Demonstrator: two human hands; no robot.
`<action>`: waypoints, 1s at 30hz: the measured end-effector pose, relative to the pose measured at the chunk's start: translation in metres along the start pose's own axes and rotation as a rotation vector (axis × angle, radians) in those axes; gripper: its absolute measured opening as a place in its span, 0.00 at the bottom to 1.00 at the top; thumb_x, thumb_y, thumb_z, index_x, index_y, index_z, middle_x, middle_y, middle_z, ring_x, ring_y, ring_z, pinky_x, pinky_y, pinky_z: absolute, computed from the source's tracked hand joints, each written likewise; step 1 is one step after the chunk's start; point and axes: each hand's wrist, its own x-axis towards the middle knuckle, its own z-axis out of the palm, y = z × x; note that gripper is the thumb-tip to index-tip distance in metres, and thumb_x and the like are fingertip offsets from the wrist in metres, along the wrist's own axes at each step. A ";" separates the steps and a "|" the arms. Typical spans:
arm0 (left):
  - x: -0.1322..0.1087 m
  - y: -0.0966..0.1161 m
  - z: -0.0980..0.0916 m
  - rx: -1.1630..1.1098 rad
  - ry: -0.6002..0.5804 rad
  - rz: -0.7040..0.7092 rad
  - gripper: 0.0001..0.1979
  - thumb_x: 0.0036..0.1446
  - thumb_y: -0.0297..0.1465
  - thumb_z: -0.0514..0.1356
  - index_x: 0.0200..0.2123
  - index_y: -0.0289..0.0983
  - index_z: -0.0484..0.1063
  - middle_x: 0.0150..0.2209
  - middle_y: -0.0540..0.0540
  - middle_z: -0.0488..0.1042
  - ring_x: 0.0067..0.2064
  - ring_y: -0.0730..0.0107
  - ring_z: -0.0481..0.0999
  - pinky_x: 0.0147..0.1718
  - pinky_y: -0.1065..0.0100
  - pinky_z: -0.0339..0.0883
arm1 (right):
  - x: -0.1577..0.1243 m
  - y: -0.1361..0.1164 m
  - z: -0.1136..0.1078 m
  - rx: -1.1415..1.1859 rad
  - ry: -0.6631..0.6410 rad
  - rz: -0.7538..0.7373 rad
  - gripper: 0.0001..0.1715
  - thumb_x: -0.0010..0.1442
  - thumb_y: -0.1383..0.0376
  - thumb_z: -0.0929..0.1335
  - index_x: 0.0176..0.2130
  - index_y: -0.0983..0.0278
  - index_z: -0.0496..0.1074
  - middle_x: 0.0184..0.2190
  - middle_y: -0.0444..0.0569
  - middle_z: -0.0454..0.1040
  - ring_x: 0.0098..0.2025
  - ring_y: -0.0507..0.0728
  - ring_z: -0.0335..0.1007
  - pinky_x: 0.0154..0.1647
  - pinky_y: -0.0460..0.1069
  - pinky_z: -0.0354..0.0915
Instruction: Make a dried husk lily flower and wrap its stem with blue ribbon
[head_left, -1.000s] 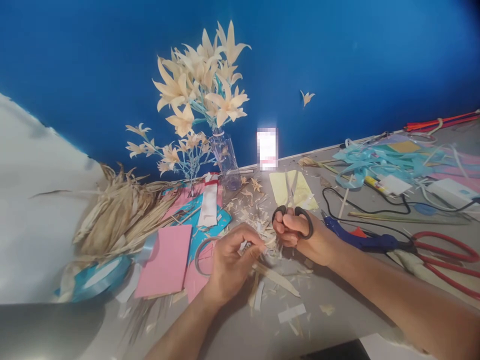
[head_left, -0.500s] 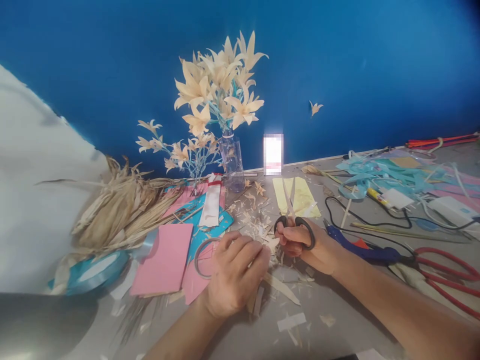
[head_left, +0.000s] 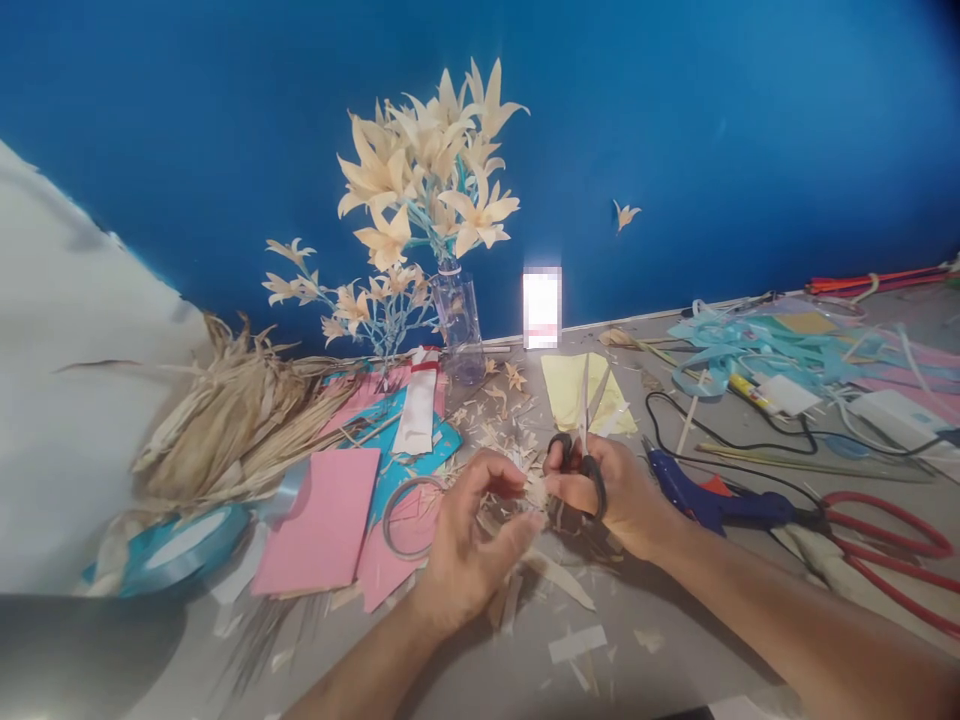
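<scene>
My right hand (head_left: 611,490) grips black-handled scissors (head_left: 589,440), blades pointing up and away and slightly apart. A small pale piece of dried husk (head_left: 535,490) is by its thumb tip. My left hand (head_left: 476,535) is curved beside that piece, thumb and fingers parted; whether a fingertip touches it I cannot tell. Beneath both hands lie husk scraps (head_left: 559,578) and pale trimmings. Cream husk flowers (head_left: 435,150) on blue-green stems stand in a clear bottle (head_left: 459,325) at the back, with a smaller flower bunch (head_left: 386,310) to its left.
At left are a dried husk bundle (head_left: 232,410), blue ribbon roll (head_left: 184,550), pink paper (head_left: 319,520) and tape ring (head_left: 394,515). A blue glue gun (head_left: 712,495), red-handled scissors (head_left: 885,530) and cables lie right. Yellow paper (head_left: 559,385) and a bright phone-like screen (head_left: 542,308) are behind.
My left hand has gone from curled fingers to a parted thumb and fingers near the pale piece. The scissors have turned a little in my right hand. The view has shifted slightly.
</scene>
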 end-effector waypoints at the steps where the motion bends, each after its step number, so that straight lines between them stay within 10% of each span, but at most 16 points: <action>1: 0.000 0.000 0.002 -0.116 -0.015 -0.134 0.09 0.59 0.34 0.64 0.40 0.38 0.70 0.36 0.47 0.72 0.38 0.66 0.72 0.37 0.66 0.65 | 0.000 -0.001 0.000 -0.024 0.001 -0.009 0.14 0.43 0.62 0.75 0.30 0.64 0.70 0.21 0.39 0.65 0.23 0.49 0.57 0.24 0.45 0.55; 6: 0.006 0.002 0.008 -0.346 -0.059 -0.433 0.13 0.58 0.38 0.65 0.29 0.36 0.71 0.27 0.50 0.67 0.31 0.71 0.65 0.32 0.69 0.59 | -0.003 -0.002 0.001 -0.090 -0.035 -0.027 0.10 0.44 0.68 0.74 0.29 0.64 0.70 0.21 0.38 0.65 0.23 0.48 0.57 0.24 0.45 0.54; 17: 0.007 -0.004 0.009 -0.761 -0.102 -0.507 0.13 0.51 0.37 0.72 0.27 0.35 0.75 0.25 0.49 0.73 0.30 0.71 0.69 0.34 0.69 0.60 | 0.009 0.017 -0.011 0.473 -0.445 0.153 0.17 0.46 0.61 0.78 0.31 0.63 0.70 0.19 0.37 0.60 0.20 0.47 0.49 0.23 0.45 0.46; 23: 0.008 -0.006 0.007 -0.723 -0.082 -0.528 0.14 0.50 0.38 0.72 0.26 0.35 0.75 0.24 0.48 0.73 0.28 0.72 0.67 0.32 0.69 0.57 | 0.006 0.002 -0.016 0.243 -0.324 -0.045 0.29 0.44 0.49 0.79 0.36 0.65 0.71 0.30 0.45 0.71 0.25 0.49 0.56 0.26 0.47 0.51; 30: 0.007 -0.006 0.009 -0.692 -0.121 -0.439 0.11 0.52 0.35 0.71 0.26 0.34 0.76 0.27 0.49 0.71 0.32 0.71 0.67 0.35 0.69 0.58 | 0.002 0.006 -0.004 0.123 -0.262 0.101 0.19 0.41 0.59 0.78 0.28 0.64 0.70 0.21 0.39 0.65 0.23 0.49 0.54 0.24 0.46 0.48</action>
